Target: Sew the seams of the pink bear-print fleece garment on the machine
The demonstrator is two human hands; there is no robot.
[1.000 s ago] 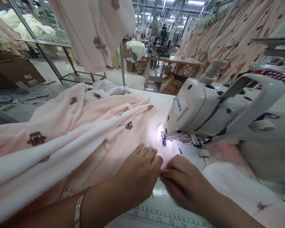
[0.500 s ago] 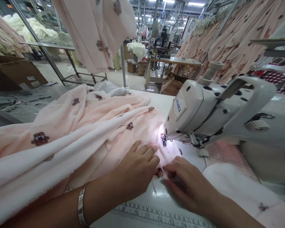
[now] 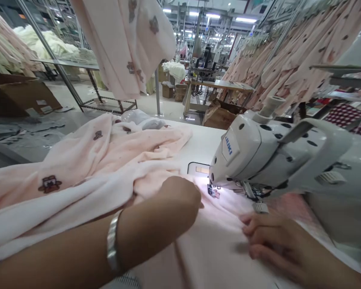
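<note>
Pale pink fleece fabric printed with small bears is spread over the white sewing table and runs under the needle of a white Juki sewing machine. My left hand is curled with its knuckles up and presses the fabric just left of the presser foot. A silver bracelet circles that wrist. My right hand lies flat on the fabric in front of the machine, fingers together and pointing left. The machine's lamp lights the cloth at the needle.
Pink garments hang from a rack ahead and along a rail at the right. Cardboard boxes sit on the floor at the left. Other sewing tables stand farther back. A clear plastic bag lies at the table's far edge.
Both hands drew the fabric toward me and to the right, so it now covers the ruler strip at the table's front. My right hand moved right and flattened; the left closed near the needle.
</note>
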